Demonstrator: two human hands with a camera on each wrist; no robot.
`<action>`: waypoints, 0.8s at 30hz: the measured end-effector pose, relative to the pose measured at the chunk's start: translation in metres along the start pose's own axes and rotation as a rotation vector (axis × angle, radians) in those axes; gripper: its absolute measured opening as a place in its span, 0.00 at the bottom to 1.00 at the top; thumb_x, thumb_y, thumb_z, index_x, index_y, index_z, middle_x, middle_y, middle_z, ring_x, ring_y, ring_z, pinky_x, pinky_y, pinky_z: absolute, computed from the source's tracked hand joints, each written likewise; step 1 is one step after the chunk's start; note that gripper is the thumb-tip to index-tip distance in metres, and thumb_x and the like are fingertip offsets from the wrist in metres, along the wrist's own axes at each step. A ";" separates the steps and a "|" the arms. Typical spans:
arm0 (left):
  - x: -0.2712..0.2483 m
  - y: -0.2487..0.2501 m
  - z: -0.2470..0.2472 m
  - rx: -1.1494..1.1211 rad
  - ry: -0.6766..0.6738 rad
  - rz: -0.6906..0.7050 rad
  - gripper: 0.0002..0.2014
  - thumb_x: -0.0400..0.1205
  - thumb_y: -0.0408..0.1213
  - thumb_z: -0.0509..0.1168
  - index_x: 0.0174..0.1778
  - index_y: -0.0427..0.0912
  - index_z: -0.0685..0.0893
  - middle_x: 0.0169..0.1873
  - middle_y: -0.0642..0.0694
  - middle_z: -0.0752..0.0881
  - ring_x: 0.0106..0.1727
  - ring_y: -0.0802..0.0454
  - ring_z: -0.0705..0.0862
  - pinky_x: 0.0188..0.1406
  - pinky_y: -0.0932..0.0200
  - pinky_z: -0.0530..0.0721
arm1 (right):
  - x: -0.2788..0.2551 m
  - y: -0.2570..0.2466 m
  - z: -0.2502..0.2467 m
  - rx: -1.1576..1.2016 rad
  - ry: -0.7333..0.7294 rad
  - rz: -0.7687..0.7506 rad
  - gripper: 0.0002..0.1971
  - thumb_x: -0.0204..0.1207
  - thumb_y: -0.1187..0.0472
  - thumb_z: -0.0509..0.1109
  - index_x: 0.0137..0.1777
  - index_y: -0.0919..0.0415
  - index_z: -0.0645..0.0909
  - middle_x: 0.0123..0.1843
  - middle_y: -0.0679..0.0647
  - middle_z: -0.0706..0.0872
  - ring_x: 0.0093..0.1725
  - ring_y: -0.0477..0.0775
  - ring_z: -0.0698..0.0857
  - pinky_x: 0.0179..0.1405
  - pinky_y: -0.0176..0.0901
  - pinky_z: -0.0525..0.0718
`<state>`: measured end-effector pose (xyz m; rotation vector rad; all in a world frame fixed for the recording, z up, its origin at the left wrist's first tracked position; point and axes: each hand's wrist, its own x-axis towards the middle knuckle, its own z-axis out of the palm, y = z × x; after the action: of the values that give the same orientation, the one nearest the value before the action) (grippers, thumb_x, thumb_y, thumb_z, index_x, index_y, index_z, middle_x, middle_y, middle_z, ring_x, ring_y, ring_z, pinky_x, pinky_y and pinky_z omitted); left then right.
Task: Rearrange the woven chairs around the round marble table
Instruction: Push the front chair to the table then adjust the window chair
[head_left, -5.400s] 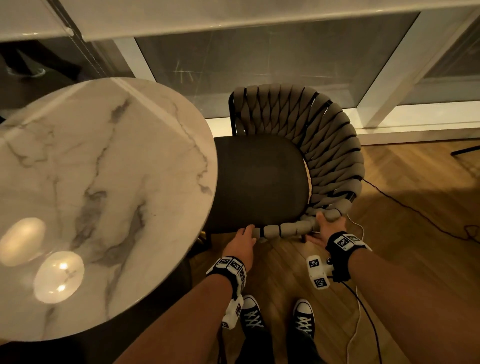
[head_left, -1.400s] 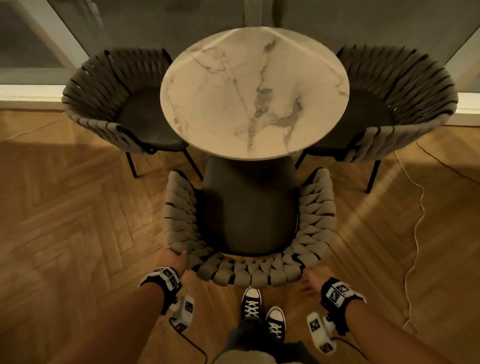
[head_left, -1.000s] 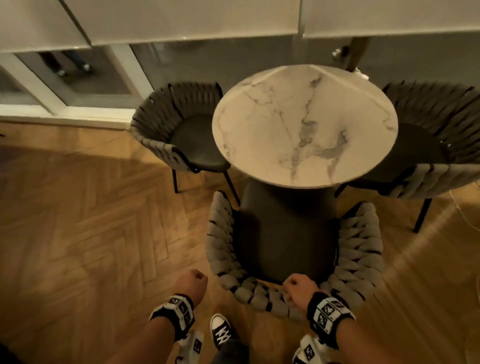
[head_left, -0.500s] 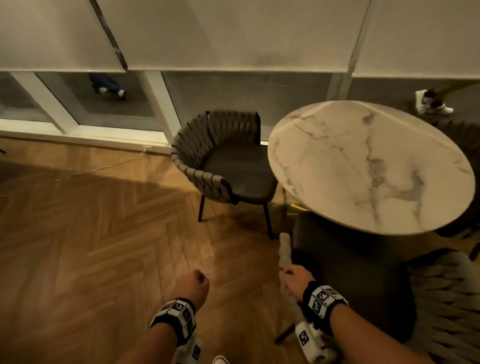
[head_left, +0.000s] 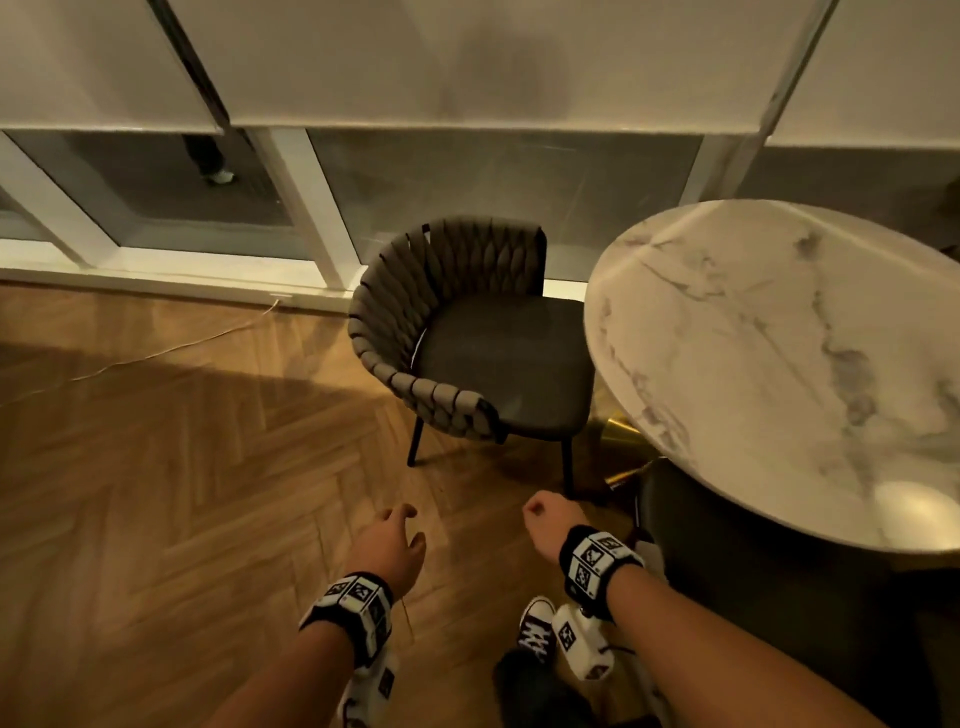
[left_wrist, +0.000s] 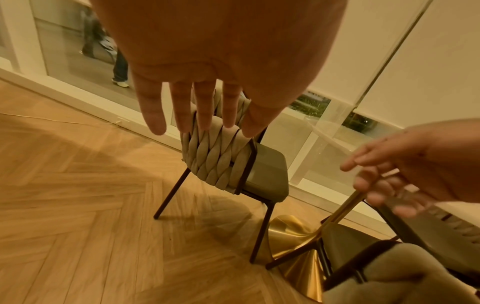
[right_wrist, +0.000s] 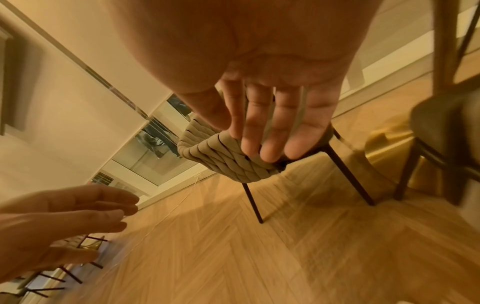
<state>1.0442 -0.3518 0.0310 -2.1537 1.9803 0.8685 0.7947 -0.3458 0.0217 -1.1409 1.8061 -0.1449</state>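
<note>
Near the window wall, a woven chair (head_left: 467, 338) stands on the wood floor with its seat edge tucked just under the rim of the round marble table (head_left: 779, 364), while a second chair (head_left: 769, 597) sits pushed under the table at the person's right. Both hands are empty and reach toward the woven chair: the left hand (head_left: 389, 545) has loose, straight fingers, the right hand (head_left: 545, 519) loosely bent ones, neither touching anything. The likely risks come from the pull itself: dragging by the soft woven back could tip the chair on its thin legs, knock the seat against the table's brass base (head_left: 618, 452), or snag a leg on the thin cord (head_left: 156, 356) lying along the floor.
</note>
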 end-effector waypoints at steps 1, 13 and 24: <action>0.020 0.005 -0.002 0.009 -0.005 0.006 0.20 0.84 0.48 0.60 0.72 0.50 0.73 0.68 0.46 0.78 0.39 0.53 0.84 0.41 0.55 0.83 | 0.019 -0.008 -0.006 -0.016 0.007 -0.008 0.10 0.80 0.52 0.61 0.55 0.49 0.81 0.58 0.55 0.86 0.56 0.61 0.85 0.59 0.54 0.85; 0.182 0.057 -0.045 -0.032 0.035 0.020 0.25 0.83 0.51 0.60 0.76 0.50 0.69 0.77 0.46 0.70 0.68 0.43 0.78 0.65 0.43 0.82 | 0.154 -0.081 -0.054 -0.197 -0.044 -0.015 0.21 0.80 0.52 0.62 0.73 0.50 0.70 0.72 0.57 0.77 0.69 0.63 0.79 0.68 0.58 0.80; 0.319 0.002 -0.059 0.300 0.142 0.167 0.29 0.84 0.57 0.59 0.82 0.61 0.62 0.86 0.36 0.50 0.86 0.33 0.46 0.82 0.34 0.56 | 0.243 -0.133 -0.007 -0.209 -0.058 -0.098 0.33 0.82 0.47 0.64 0.84 0.51 0.57 0.83 0.61 0.62 0.80 0.67 0.63 0.80 0.61 0.66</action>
<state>1.0621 -0.6607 -0.0652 -1.9517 2.2163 0.4090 0.8487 -0.6044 -0.0620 -1.3679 1.7447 0.0210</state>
